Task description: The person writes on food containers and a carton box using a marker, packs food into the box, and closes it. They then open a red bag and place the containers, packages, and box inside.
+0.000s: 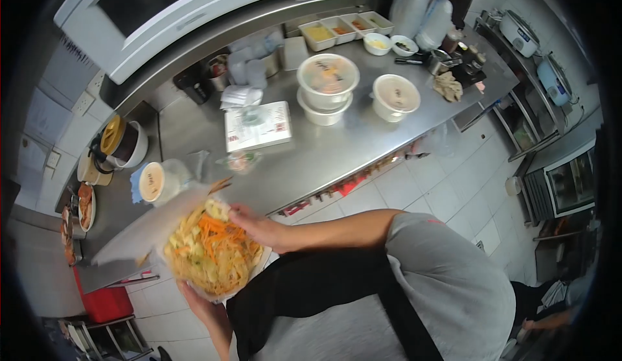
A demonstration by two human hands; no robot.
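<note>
A takeout container (pixel 262 265) full of noodle-like strands, shredded carrot and pale yellow pieces is held in front of my body, over the counter's near edge. From below, my left hand (pixel 202 306) grips its lower side; most of those fingers are hidden beneath it. My right hand (pixel 254 227) is closed at the upper right rim, fingertips beside a pale round piece of food (pixel 217 209). A translucent, motion-blurred lid or sheet (pixel 146 225) spreads out to the left of the food. Just beyond it stands a lidded tub (pixel 153 182) with orange contents.
On the steel counter (pixel 259 183) are a white box (pixel 258 126), stacked lidded tubs (pixel 328 82), another lidded tub (pixel 396 96) and a small tied bag (pixel 240 161). Topping trays (pixel 337 32) line the back. Another person's arm (pixel 551 319) shows at lower right.
</note>
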